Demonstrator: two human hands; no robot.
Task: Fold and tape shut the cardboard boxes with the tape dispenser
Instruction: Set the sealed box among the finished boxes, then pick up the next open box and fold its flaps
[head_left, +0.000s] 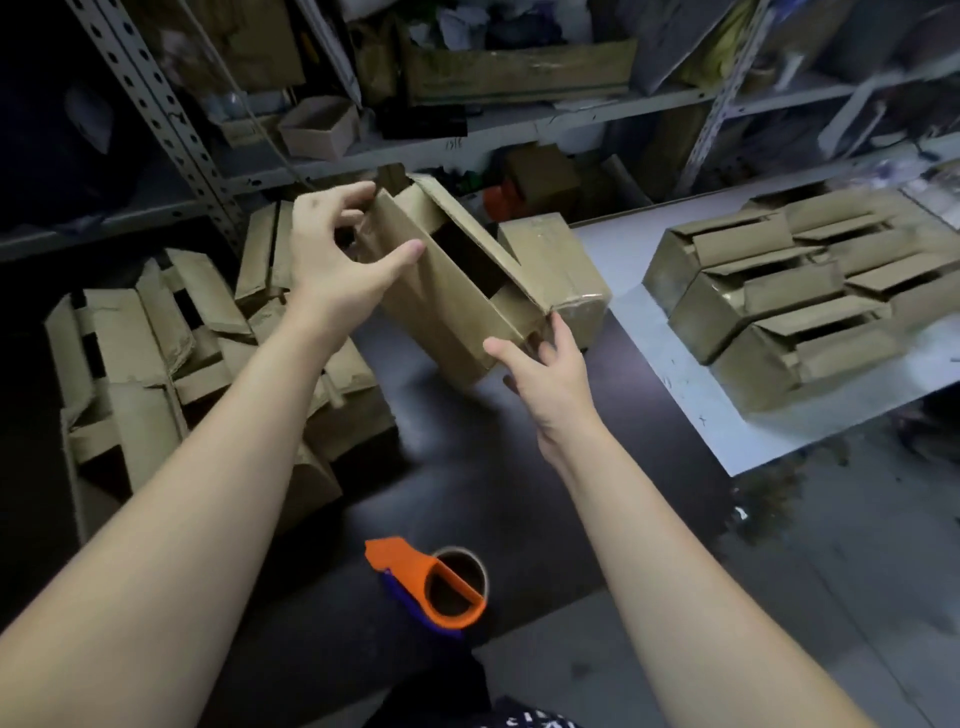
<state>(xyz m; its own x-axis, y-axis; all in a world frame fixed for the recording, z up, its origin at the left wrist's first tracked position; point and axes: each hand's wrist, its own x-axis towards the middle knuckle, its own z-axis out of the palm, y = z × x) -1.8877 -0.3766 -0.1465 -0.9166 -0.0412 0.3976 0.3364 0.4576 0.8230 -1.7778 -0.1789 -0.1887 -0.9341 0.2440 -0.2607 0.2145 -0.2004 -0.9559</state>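
**Box (447, 301) held tilted, tape dispenser (431, 587) on the floor (519, 493)**

Nearest you, the tape dispenser lies on the dark floor between your forearms. Its orange handle is up and a brown roll sits in it; neither hand touches it. Further out, your right hand (545, 379) holds the box's near lower corner, thumb stretched onto the front face and fingers curled round the end. The box is tilted, its top flaps partly open with a dark gap between them. Whether its lowest corner touches the floor is not clear. Your left hand (332, 254) grips the far upper end, thumb pressed on the front face and fingers curled over the edge. Just behind the box sits a taped box (561, 260). To your left lies a pile of crumpled boxes (156, 364). To your right, open-flapped boxes (779, 291) stand in rows on a white board (649, 364). Metal shelves (519, 124) stand at the back.
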